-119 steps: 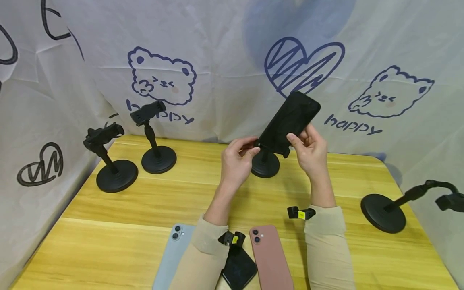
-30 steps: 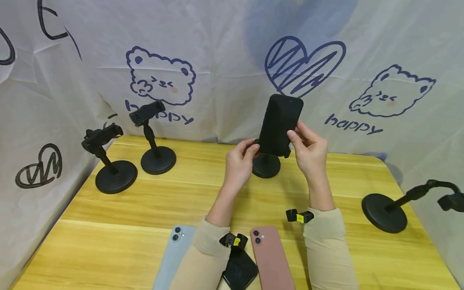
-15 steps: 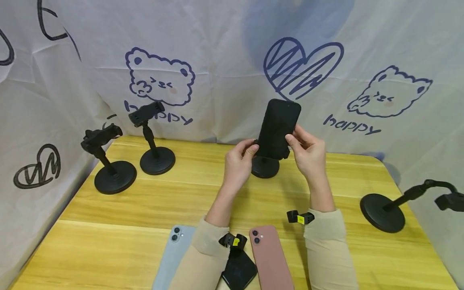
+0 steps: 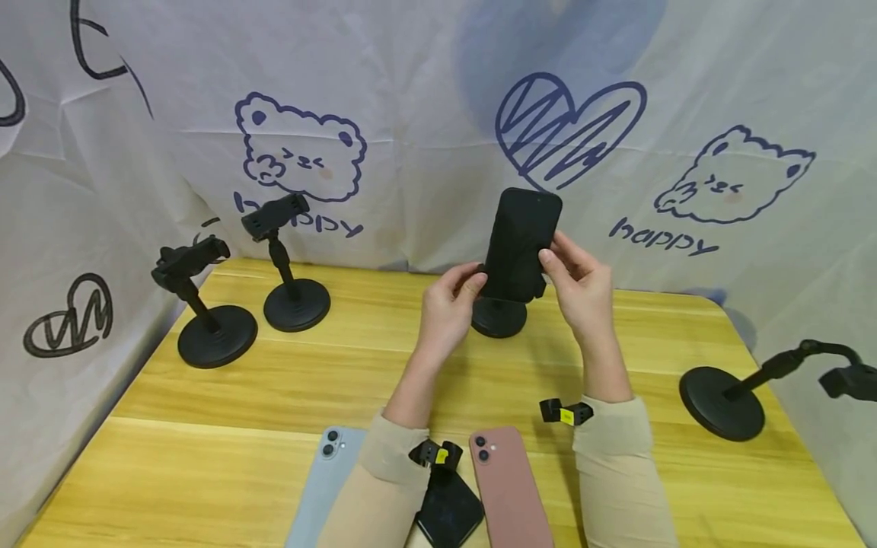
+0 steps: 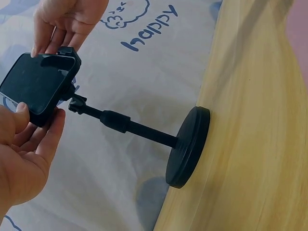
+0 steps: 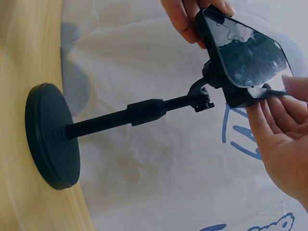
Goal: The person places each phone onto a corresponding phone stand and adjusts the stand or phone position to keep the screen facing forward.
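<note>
A black smartphone point(image 4: 524, 243), screen facing me, stands nearly upright at the head of a black phone stand point(image 4: 500, 320). My left hand point(image 4: 448, 304) pinches the stand's clamp at the phone's lower left edge, thumb in front and fingers behind. On the other side my right hand point(image 4: 582, 293) grips the phone's right edge, thumb on the front. In the right wrist view a clamp end point(image 6: 245, 96) sticks out along the phone's edge beside the right fingers. The left wrist view shows the stand's round base point(image 5: 187, 147) on the table and its pole rising to the clamp.
Two more black stands point(image 4: 297, 304) rise at the back left; another point(image 4: 722, 403) leans out at the right edge. In front lie a light blue phone point(image 4: 329, 487), a pink phone point(image 4: 510, 487) and a glossy black diamond-lying object point(image 4: 448, 510). A drawn-on cloth point(image 4: 425, 152) hangs behind.
Four seconds ago the phone leaned to the right; it has turned closer to upright and come slightly lower and left between the hands. The left hand keeps its place at the clamp.
</note>
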`<action>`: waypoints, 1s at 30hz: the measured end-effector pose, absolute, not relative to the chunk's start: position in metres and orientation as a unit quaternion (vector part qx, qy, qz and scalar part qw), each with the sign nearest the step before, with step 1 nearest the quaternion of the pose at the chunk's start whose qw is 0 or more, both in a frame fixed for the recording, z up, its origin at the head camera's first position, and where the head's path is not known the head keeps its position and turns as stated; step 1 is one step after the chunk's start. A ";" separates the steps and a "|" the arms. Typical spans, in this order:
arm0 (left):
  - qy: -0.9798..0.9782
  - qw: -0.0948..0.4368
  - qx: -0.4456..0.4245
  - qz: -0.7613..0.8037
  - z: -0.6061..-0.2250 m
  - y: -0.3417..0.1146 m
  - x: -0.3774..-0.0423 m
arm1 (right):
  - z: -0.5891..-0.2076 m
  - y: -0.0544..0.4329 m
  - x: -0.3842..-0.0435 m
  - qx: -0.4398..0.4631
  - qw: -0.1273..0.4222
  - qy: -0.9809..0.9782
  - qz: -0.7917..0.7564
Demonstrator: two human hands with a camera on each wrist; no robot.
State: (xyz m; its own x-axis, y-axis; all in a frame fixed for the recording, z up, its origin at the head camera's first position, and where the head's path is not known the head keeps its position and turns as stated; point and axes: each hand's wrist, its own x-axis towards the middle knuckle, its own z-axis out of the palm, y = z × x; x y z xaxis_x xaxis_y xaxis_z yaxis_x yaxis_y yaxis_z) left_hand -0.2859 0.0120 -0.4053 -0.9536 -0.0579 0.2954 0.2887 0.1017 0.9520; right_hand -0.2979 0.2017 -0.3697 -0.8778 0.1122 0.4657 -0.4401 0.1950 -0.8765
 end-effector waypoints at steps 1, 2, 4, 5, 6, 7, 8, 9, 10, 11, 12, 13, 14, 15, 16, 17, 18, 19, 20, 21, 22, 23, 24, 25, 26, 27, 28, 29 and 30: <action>-0.727 0.127 -0.080 -0.670 -0.406 0.012 -0.286 | -0.369 0.201 -0.298 0.113 0.225 -0.732 0.633; -0.723 0.126 -0.082 -0.674 -0.405 0.011 -0.286 | -0.369 0.201 -0.298 0.116 0.230 -0.723 0.641; -0.710 0.127 -0.085 -0.687 -0.405 0.011 -0.285 | -0.369 0.199 -0.298 0.123 0.243 -0.712 0.647; -0.705 0.130 -0.087 -0.692 -0.405 0.010 -0.285 | -0.369 0.198 -0.298 0.127 0.251 -0.710 0.646; -0.700 0.134 -0.089 -0.696 -0.406 0.010 -0.285 | -0.369 0.197 -0.299 0.129 0.259 -0.708 0.644; -0.695 0.138 -0.091 -0.699 -0.406 0.010 -0.285 | -0.369 0.196 -0.300 0.128 0.267 -0.709 0.640; -0.692 0.140 -0.093 -0.702 -0.406 0.010 -0.285 | -0.370 0.195 -0.300 0.126 0.273 -0.711 0.636; -0.689 0.143 -0.094 -0.704 -0.406 0.010 -0.286 | -0.370 0.195 -0.300 0.125 0.279 -0.711 0.633; -0.688 0.144 -0.095 -0.704 -0.406 0.010 -0.286 | -0.370 0.194 -0.301 0.126 0.285 -0.711 0.630; -0.688 0.146 -0.097 -0.704 -0.406 0.009 -0.286 | -0.371 0.193 -0.301 0.126 0.290 -0.711 0.629; -0.687 0.145 -0.097 -0.705 -0.406 0.009 -0.286 | -0.371 0.193 -0.301 0.126 0.294 -0.710 0.627; -0.686 0.144 -0.098 -0.706 -0.406 0.009 -0.286 | -0.371 0.193 -0.300 0.126 0.297 -0.710 0.626; -0.686 0.145 -0.098 -0.706 -0.406 0.009 -0.286 | -0.371 0.193 -0.300 0.128 0.298 -0.710 0.625; -0.686 0.145 -0.098 -0.706 -0.406 0.009 -0.286 | -0.371 0.193 -0.299 0.133 0.300 -0.709 0.624; -0.686 0.145 -0.098 -0.707 -0.406 0.009 -0.286 | -0.372 0.194 -0.299 0.135 0.300 -0.711 0.622; -0.685 0.147 -0.098 -0.707 -0.407 0.009 -0.286 | -0.372 0.194 -0.299 0.136 0.300 -0.713 0.619; -0.686 0.148 -0.097 -0.706 -0.407 0.009 -0.286 | -0.372 0.194 -0.298 0.137 0.299 -0.715 0.617; -0.686 0.149 -0.096 -0.705 -0.407 0.009 -0.286 | -0.372 0.195 -0.298 0.137 0.297 -0.717 0.616; -0.687 0.151 -0.095 -0.705 -0.407 0.009 -0.286 | -0.372 0.195 -0.297 0.137 0.296 -0.719 0.614; -0.687 0.152 -0.095 -0.704 -0.408 0.009 -0.286 | -0.372 0.195 -0.297 0.137 0.295 -0.720 0.613; -0.687 0.154 -0.095 -0.703 -0.408 0.010 -0.286 | -0.372 0.196 -0.297 0.137 0.294 -0.721 0.612; -0.688 0.155 -0.095 -0.703 -0.408 0.010 -0.286 | -0.372 0.196 -0.297 0.136 0.294 -0.721 0.612; -0.688 0.156 -0.094 -0.703 -0.408 0.010 -0.286 | -0.372 0.196 -0.297 0.136 0.294 -0.721 0.613; -0.688 0.158 -0.095 -0.702 -0.408 0.011 -0.286 | -0.373 0.197 -0.298 0.138 0.294 -0.720 0.614; -0.687 0.159 -0.095 -0.702 -0.408 0.011 -0.287 | -0.373 0.197 -0.298 0.139 0.295 -0.719 0.614; -0.687 0.161 -0.095 -0.702 -0.408 0.011 -0.287 | -0.373 0.197 -0.298 0.141 0.295 -0.718 0.615; -0.687 0.163 -0.094 -0.702 -0.408 0.011 -0.287 | -0.373 0.196 -0.298 0.143 0.295 -0.717 0.615; -0.687 0.165 -0.093 -0.702 -0.408 0.011 -0.287 | -0.374 0.196 -0.299 0.145 0.295 -0.717 0.615; -0.687 0.166 -0.092 -0.701 -0.408 0.011 -0.288 | -0.374 0.196 -0.299 0.148 0.295 -0.717 0.614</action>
